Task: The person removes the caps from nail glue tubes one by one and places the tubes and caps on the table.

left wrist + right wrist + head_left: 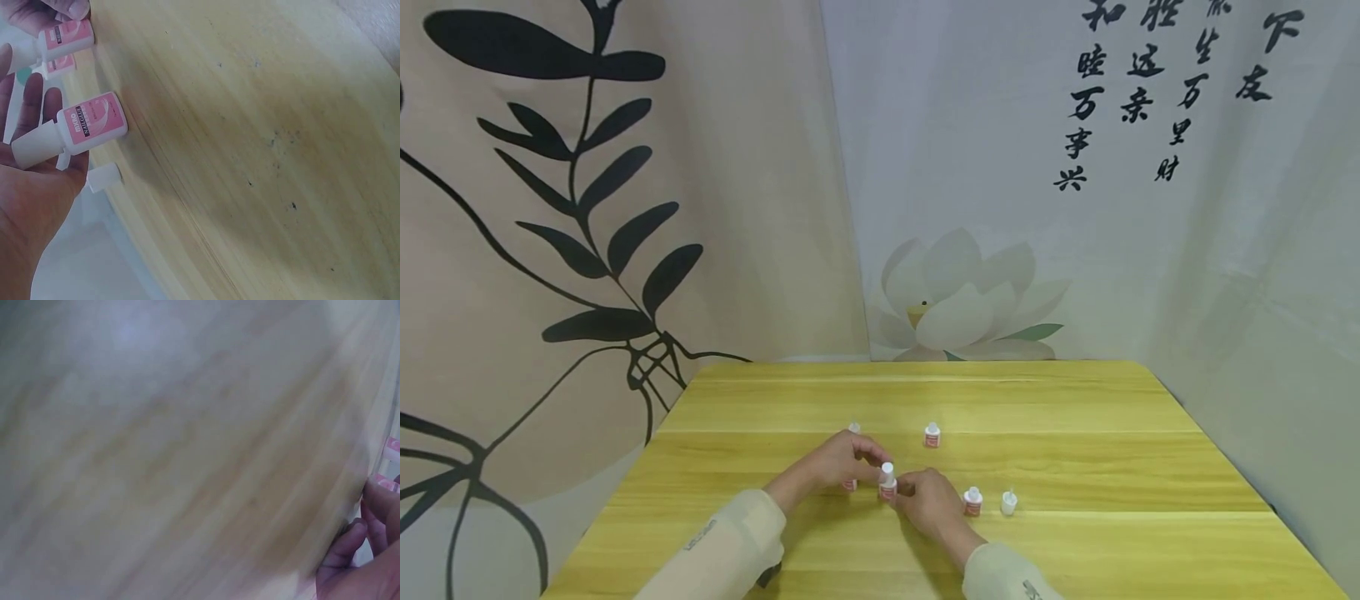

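Note:
Between my hands a small white nail glue bottle (887, 490) with a pink label and white cap stands upright on the table. My right hand (931, 502) holds its right side with the fingertips; in the left wrist view those fingers meet the edge of this bottle (67, 39). My left hand (844, 461) reaches in from the other side, fingers loosely bent near the cap. Partly hidden below that hand is another nail glue bottle (850, 485), which shows large before the palm in the left wrist view. In the right wrist view, thumb and fingers (379, 501) sit at the edge.
Beside my right wrist stands a nail glue bottle (973, 502), with a small white piece (1009, 503) to its right. Farther back are another bottle (932, 436) and one (854, 427) mostly behind my left hand. The wooden table (1112, 417) reaches a printed curtain.

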`<action>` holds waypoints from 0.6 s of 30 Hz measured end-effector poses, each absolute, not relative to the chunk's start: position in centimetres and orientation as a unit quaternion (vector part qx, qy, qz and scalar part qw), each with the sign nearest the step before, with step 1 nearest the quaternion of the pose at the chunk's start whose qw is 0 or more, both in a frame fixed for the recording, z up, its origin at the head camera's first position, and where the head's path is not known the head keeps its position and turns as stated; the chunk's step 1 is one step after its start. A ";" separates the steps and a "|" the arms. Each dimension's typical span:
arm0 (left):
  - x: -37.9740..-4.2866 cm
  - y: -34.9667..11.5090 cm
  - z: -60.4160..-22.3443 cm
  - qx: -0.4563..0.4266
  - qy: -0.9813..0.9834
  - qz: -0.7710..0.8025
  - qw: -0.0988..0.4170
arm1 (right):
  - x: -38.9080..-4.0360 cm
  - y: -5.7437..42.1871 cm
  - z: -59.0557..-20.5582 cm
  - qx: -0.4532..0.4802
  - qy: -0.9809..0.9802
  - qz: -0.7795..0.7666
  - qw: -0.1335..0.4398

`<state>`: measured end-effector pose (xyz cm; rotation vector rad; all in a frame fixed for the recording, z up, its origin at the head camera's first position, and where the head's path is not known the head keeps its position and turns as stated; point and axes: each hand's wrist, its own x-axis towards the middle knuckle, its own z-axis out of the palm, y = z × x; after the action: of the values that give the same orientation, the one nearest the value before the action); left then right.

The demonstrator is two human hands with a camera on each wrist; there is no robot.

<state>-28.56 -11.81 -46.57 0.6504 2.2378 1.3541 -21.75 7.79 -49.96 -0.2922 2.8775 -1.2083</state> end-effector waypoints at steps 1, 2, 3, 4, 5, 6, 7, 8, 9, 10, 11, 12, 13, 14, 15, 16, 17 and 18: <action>-28.5 -11.8 -46.6 0.234 0.810 0.490 0.221 | -21.8 7.8 -49.9 -0.094 0.918 -0.386 0.003; -28.5 -11.8 -46.5 0.234 0.810 0.490 0.221 | -21.8 7.8 -49.9 -0.095 0.917 -0.387 0.002; -28.5 -11.8 -46.5 0.234 0.811 0.489 0.220 | -21.8 7.8 -49.9 -0.096 0.917 -0.387 0.002; -28.5 -11.7 -46.5 0.235 0.811 0.489 0.220 | -21.7 7.8 -49.8 -0.096 0.917 -0.388 0.002; -28.4 -11.7 -46.5 0.235 0.812 0.488 0.219 | -21.7 7.8 -49.8 -0.096 0.916 -0.389 0.002; -28.4 -11.7 -46.5 0.235 0.812 0.487 0.219 | -21.7 7.8 -49.8 -0.096 0.916 -0.390 0.004; -28.4 -11.7 -46.5 0.235 0.813 0.486 0.219 | -21.7 7.8 -49.8 -0.095 0.916 -0.390 0.004; -28.4 -11.7 -46.5 0.235 0.813 0.485 0.219 | -21.7 7.8 -49.8 -0.095 0.916 -0.391 0.005; -28.4 -11.7 -46.5 0.235 0.814 0.484 0.219 | -21.7 7.8 -49.8 -0.095 0.915 -0.392 0.005; -28.4 -11.7 -46.5 0.235 0.815 0.482 0.219 | -21.7 7.8 -49.9 -0.094 0.915 -0.392 0.004; -28.4 -11.7 -46.5 0.235 0.816 0.481 0.218 | -21.7 7.8 -49.9 -0.094 0.915 -0.392 0.003; -28.4 -11.7 -46.5 0.235 0.817 0.480 0.217 | -21.7 7.8 -49.9 -0.094 0.915 -0.392 0.003; -28.4 -11.8 -46.4 0.234 0.818 0.480 0.216 | -21.7 7.7 -49.9 -0.094 0.915 -0.393 0.002; -28.4 -11.8 -46.4 0.233 0.818 0.480 0.215 | -21.7 7.7 -49.9 -0.094 0.915 -0.393 0.002; -28.4 -11.8 -46.4 0.232 0.818 0.480 0.215 | -21.7 7.7 -49.9 -0.094 0.915 -0.393 0.002; -28.4 -11.9 -46.3 0.230 0.818 0.481 0.215 | -21.7 7.7 -49.9 -0.095 0.915 -0.392 0.002; -28.4 -11.9 -46.3 0.229 0.818 0.482 0.216 | -21.7 7.8 -49.9 -0.095 0.915 -0.391 0.002; -28.4 -11.9 -46.3 0.228 0.817 0.483 0.218 | -21.7 7.8 -49.9 -0.096 0.916 -0.390 0.002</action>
<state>-28.38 -11.95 -46.30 0.6325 2.2624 1.3369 -21.68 7.76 -49.90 -0.3001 2.8728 -1.2243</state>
